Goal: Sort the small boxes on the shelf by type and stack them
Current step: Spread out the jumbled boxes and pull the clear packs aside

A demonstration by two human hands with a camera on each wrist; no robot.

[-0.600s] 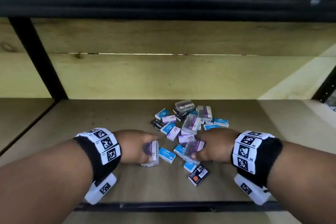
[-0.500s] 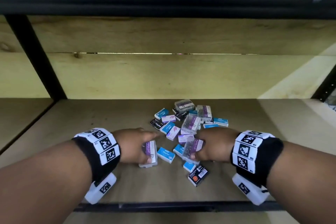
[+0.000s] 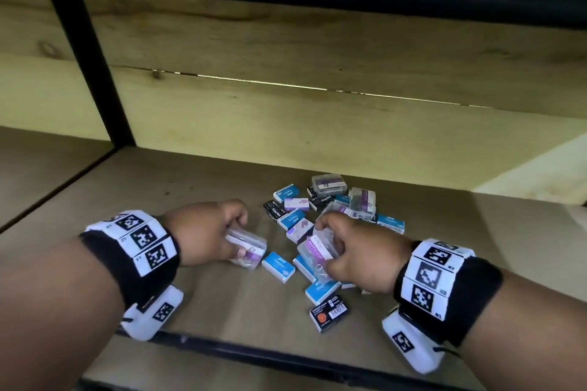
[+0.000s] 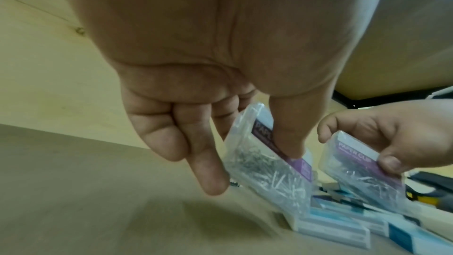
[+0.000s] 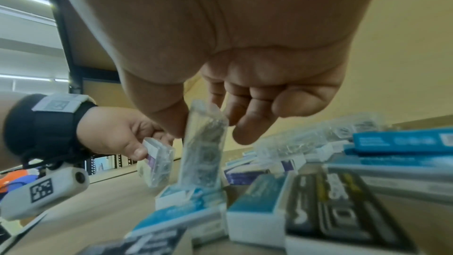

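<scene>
The left hand (image 3: 206,232) grips a clear paper-clip box (image 3: 246,249) between thumb and fingers, the box jutting from the hand toward 4 o'clock, tilted, just above the wooden shelf (image 3: 158,200). The right hand (image 3: 359,251) pinches a second clear paper-clip box (image 3: 316,254) with a purple label, which sits at the hand's 9 o'clock and stands steeply over a blue staples box (image 3: 279,266). The rest of the heap of small boxes (image 3: 330,203) lies at 12 o'clock from the right hand, with a black box (image 3: 328,313) at 6 o'clock near the shelf's front edge.
</scene>
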